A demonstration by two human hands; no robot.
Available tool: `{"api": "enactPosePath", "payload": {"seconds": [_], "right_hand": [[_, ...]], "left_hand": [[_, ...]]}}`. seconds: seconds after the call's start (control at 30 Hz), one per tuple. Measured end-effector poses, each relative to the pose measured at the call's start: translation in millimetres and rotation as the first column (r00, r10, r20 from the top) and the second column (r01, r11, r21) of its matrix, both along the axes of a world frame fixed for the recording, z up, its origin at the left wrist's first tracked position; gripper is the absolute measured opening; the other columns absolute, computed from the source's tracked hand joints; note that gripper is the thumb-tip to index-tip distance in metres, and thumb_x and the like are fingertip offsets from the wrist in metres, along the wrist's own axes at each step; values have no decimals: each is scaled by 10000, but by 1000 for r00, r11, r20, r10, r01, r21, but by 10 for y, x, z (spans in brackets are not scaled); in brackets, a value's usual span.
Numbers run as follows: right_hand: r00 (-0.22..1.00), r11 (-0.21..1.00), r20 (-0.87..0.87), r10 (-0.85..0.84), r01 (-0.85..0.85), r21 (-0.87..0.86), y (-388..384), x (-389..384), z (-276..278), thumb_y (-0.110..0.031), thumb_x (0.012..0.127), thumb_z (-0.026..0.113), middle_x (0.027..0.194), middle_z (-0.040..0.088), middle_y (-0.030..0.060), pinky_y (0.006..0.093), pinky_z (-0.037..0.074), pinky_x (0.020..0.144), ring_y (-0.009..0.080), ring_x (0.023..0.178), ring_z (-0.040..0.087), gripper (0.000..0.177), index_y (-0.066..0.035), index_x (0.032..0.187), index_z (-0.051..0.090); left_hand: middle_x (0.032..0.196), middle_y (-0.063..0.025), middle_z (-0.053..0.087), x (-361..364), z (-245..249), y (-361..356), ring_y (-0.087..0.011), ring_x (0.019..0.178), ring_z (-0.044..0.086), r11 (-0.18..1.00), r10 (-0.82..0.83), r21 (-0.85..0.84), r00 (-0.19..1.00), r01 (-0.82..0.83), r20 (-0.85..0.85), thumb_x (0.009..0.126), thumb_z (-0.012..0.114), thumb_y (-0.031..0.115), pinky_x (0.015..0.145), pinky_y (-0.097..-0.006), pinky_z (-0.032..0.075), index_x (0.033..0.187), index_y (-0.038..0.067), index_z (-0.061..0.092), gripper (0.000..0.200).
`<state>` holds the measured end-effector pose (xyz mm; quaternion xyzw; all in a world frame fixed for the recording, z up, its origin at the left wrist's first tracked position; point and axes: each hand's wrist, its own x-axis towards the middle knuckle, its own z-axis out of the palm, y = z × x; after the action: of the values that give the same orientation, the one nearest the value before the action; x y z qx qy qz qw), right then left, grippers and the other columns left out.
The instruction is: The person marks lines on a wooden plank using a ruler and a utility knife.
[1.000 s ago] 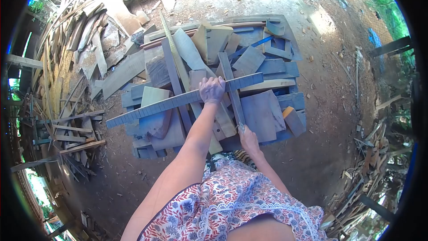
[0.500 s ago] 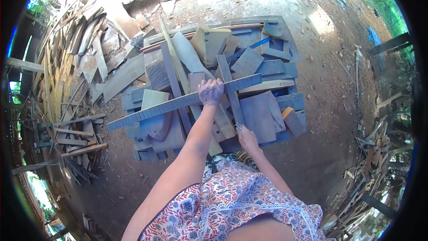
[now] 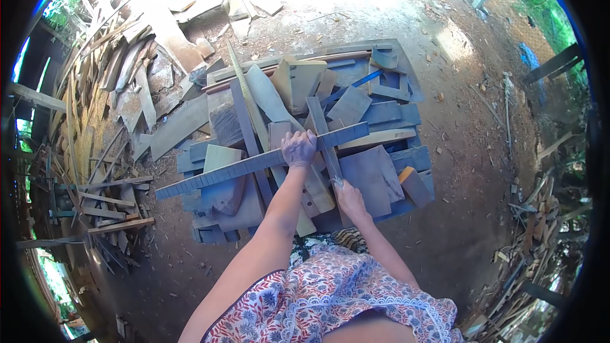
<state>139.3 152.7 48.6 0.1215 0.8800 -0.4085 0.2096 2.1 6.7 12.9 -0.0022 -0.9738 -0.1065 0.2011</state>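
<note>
My left hand point(image 3: 298, 148) is closed over the top of a long narrow wooden strip point(image 3: 222, 174), marked along its side with evenly spaced dark lines. The strip lies slantwise across the pile, its right end higher in view. My right hand point(image 3: 350, 199) is a closed fist close to my body. A small greyish, metal-looking part point(image 3: 337, 182) shows at the fist; the rest of what it holds is hidden. Beside that fist, a narrow board point(image 3: 315, 114) runs away from me and crosses the marked strip. Several flat boards, among them a wide brown one point(image 3: 368, 181), lie beneath.
A low bench point(image 3: 406, 67) carries the jumbled offcuts, including an orange-ended block point(image 3: 414, 185) at right. Scrap wood heaps stand at left point(image 3: 127, 76) and right point(image 3: 527, 235). Dirt floor point(image 3: 464, 133) with chips surrounds the bench.
The bench and pile sit slightly lower in view as my head has shifted. Both hands keep their places on the work, the right fist slightly nearer my body.
</note>
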Motion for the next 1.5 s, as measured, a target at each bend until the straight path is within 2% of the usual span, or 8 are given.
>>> {"api": "enactPosePath", "payload": {"seconds": [0.1, 0.3, 0.5, 0.73, 0.9, 1.17, 1.3, 1.5], "right_hand": [[1000, 999, 9, -1, 1, 50, 41, 363, -155, -316, 933, 436, 898, 611, 290, 557, 433, 766, 499, 889, 552, 317, -39, 1045, 541], [999, 999, -6, 32, -32, -4, 21, -164, 57, -292, 920, 460, 897, 597, 307, 557, 423, 769, 497, 909, 540, 306, -21, 1028, 549], [998, 998, 53, 18, -21, 55, 53, 226, -56, -307, 928, 445, 891, 600, 299, 553, 429, 756, 493, 902, 544, 318, -21, 1017, 550], [999, 999, -9, 34, -34, 2, -13, -224, -72, -340, 927, 441, 922, 599, 300, 549, 429, 777, 494, 919, 541, 347, -32, 1044, 549], [990, 998, 135, 32, -38, 41, 43, 182, -111, -373, 917, 442, 995, 596, 299, 550, 415, 844, 491, 984, 533, 375, -71, 1122, 530], [1000, 1000, -9, 18, -18, 16, 16, 36, -165, -361, 924, 435, 984, 594, 288, 554, 427, 798, 501, 941, 533, 381, -46, 1107, 544], [995, 999, 99, 6, -11, 49, 7, 95, -55, -364, 926, 431, 966, 595, 290, 547, 434, 792, 491, 945, 535, 385, -38, 1098, 543], [999, 999, 38, 12, -13, 32, -49, -73, -84, -332, 927, 437, 945, 605, 285, 547, 435, 791, 485, 931, 546, 344, -37, 1072, 539]], "left_hand": [[630, -44, 590, -4, 0, -9, -245, 679, 550, 1000, 14, 6, 1000, -14, 20, 851, 470, 265, 645, -385, 418, 583, 98, 624, 351], [617, -50, 584, 2, 8, -6, -237, 674, 548, 1000, -4, 27, 1000, 5, -9, 830, 503, 274, 636, -380, 406, 566, 98, 628, 341], [618, -48, 584, -3, 7, -19, -234, 674, 544, 999, 5, 33, 1000, -4, -3, 828, 507, 271, 633, -381, 405, 559, 98, 620, 339], [626, -48, 590, 7, 11, -23, -233, 677, 547, 999, -7, 32, 1000, 8, -8, 824, 511, 278, 632, -378, 407, 570, 101, 621, 328], [628, -45, 588, -6, -18, -19, -246, 673, 548, 999, -6, 50, 1000, 7, -17, 819, 512, 266, 634, -385, 413, 574, 100, 627, 318], [638, -60, 599, -16, 4, -21, -252, 677, 551, 998, -17, 61, 999, 19, -39, 796, 534, 268, 636, -391, 418, 581, 94, 632, 293], [627, -56, 590, 15, -33, -22, -244, 679, 554, 998, -18, 54, 1000, 18, -15, 796, 530, 269, 635, -389, 415, 576, 92, 625, 299], [627, -51, 589, -20, -38, -14, -240, 672, 549, 999, -7, 53, 998, 10, -60, 803, 522, 269, 630, -387, 411, 568, 97, 616, 306]]}}
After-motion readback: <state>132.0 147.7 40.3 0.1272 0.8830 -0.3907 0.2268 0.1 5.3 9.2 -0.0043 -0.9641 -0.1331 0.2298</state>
